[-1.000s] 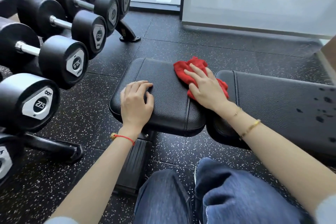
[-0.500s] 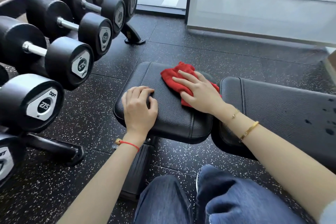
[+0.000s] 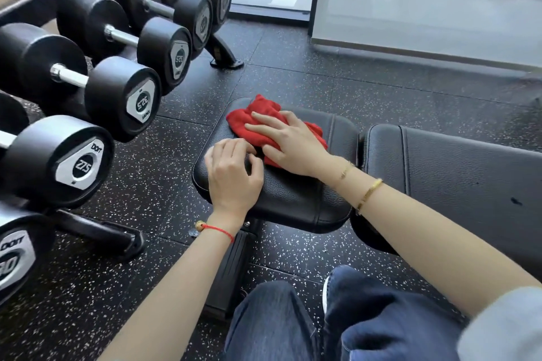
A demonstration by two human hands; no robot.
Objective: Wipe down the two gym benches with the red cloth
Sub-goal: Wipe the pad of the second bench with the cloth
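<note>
A black padded gym bench lies across the view: its short seat pad (image 3: pixel 299 199) is in the middle and its long back pad (image 3: pixel 457 173) runs off to the right. The crumpled red cloth (image 3: pixel 249 120) lies on the far left part of the seat pad. My right hand (image 3: pixel 289 141) presses flat on the cloth with straight fingers. My left hand (image 3: pixel 231 173) rests on the seat pad's near left edge with curled fingers, right beside the cloth. A few dark spots show on the back pad. Only one bench is in view.
A rack of black dumbbells (image 3: pixel 123 97) stands close on the left, its foot (image 3: pixel 225 61) reaching onto the speckled rubber floor (image 3: pixel 293 73). A glass wall (image 3: pixel 425 0) runs along the back. My knees in blue jeans (image 3: pixel 337 322) are below the bench.
My right hand has slid the red cloth leftward over the seat pad, from the gap between the pads to its far left end. My left hand has stayed on the pad's edge.
</note>
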